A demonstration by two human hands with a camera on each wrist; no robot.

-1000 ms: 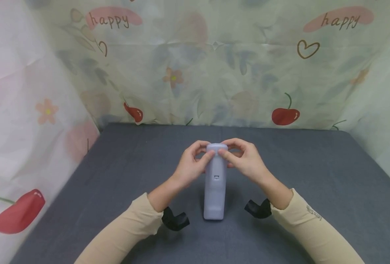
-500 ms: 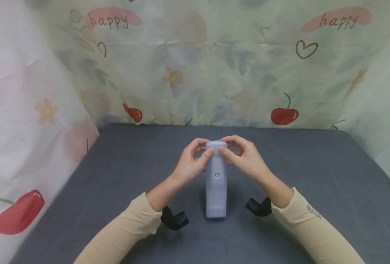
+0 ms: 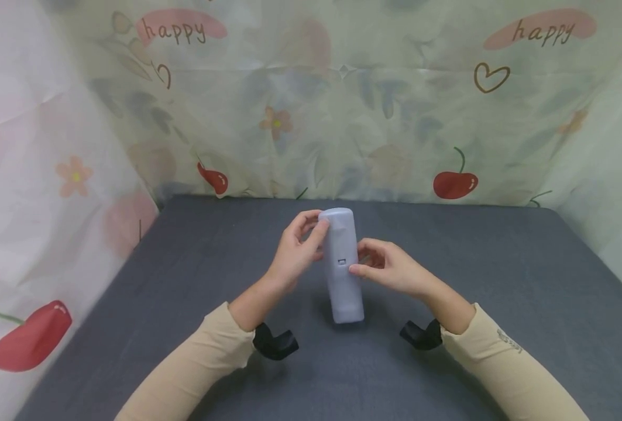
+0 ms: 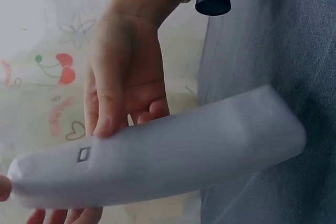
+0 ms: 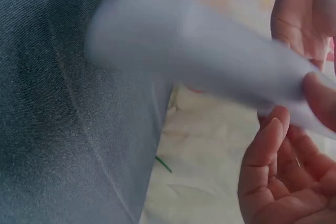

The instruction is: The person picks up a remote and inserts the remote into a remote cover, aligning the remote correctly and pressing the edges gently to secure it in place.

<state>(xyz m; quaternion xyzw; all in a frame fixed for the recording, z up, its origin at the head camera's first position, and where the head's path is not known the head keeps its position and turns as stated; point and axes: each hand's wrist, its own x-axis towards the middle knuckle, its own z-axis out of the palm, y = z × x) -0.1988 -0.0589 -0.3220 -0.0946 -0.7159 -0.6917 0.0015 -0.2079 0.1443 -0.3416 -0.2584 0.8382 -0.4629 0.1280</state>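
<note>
A long, pale lavender plastic case (image 3: 344, 292) with rounded ends and a small rectangular slot stands almost upright, leaning slightly left at its top. The left hand (image 3: 299, 251) grips its upper end, thumb on the near face and fingers behind. On the other side the right hand (image 3: 392, 266) holds its right edge around mid-length, with the thumb by the slot and the fingers curled behind. In the left wrist view the lower end of the case (image 4: 236, 135) hangs close over the table. The case (image 5: 199, 51) is blurred in the right wrist view; its far face is hidden.
The dark grey cloth-covered table (image 3: 226, 234) lies beneath. Printed fabric curtains (image 3: 311, 117) enclose the back and sides. A black wrist mount (image 3: 275, 342) sticks out under the left sleeve, another mount (image 3: 421, 334) under the right.
The right hand has slid from the top of the case down to mid-length on its right edge. The case has risen and moved away, tilting its top left, with the left hand still on it.
</note>
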